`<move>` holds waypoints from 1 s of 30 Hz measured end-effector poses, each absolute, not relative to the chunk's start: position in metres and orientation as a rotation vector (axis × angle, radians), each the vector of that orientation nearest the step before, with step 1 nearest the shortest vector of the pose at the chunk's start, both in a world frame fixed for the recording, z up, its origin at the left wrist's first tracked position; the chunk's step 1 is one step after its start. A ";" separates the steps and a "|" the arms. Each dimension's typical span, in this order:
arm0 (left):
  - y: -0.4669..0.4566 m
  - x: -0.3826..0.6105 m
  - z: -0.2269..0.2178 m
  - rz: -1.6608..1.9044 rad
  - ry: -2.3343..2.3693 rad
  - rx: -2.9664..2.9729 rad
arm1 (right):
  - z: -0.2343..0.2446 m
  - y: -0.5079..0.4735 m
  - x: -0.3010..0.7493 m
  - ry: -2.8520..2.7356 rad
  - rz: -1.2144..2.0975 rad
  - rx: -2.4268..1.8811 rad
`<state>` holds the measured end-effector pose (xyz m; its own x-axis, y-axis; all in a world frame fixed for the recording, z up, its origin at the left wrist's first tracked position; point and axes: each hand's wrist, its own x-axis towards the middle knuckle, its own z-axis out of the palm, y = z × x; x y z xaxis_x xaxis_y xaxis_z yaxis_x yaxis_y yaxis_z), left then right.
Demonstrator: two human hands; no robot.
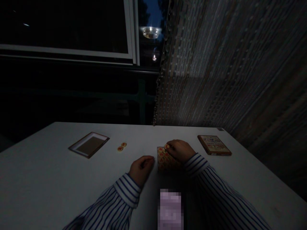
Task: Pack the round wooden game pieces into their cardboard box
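Observation:
Round Chinese chess pieces (163,159) with red characters lie packed in a shallow square tray near the middle of the white table (59,182). My right hand (180,150) reaches over the tray's right side, thumb and fingers pinched on one chess piece (167,146) at its top edge. Part of the tray is hidden under this hand. Just left of the tray, my left hand (142,167) rests with its fingers curled closed, and nothing shows in them. Two loose chess pieces (122,147) lie together farther left.
A shallow open box part with a brown edge (89,144) lies at the left. At the right is a flat printed box (214,145). Near the front edge is a pixelated pinkish rectangle (170,209). Behind the table hang a string curtain (203,64) and a dark window (64,25).

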<state>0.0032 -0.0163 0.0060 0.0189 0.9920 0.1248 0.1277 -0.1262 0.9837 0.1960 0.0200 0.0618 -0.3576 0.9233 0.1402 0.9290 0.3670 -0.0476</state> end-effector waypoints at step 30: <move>-0.017 0.003 0.005 1.185 1.263 1.467 | 0.055 0.022 0.196 -2.617 -0.129 -1.742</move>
<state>0.0025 -0.0169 0.0054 0.0433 0.9908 0.1285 0.1917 -0.1344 0.9722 0.1959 0.0219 0.0547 -0.3869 0.9212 0.0417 0.9208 0.3836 0.0704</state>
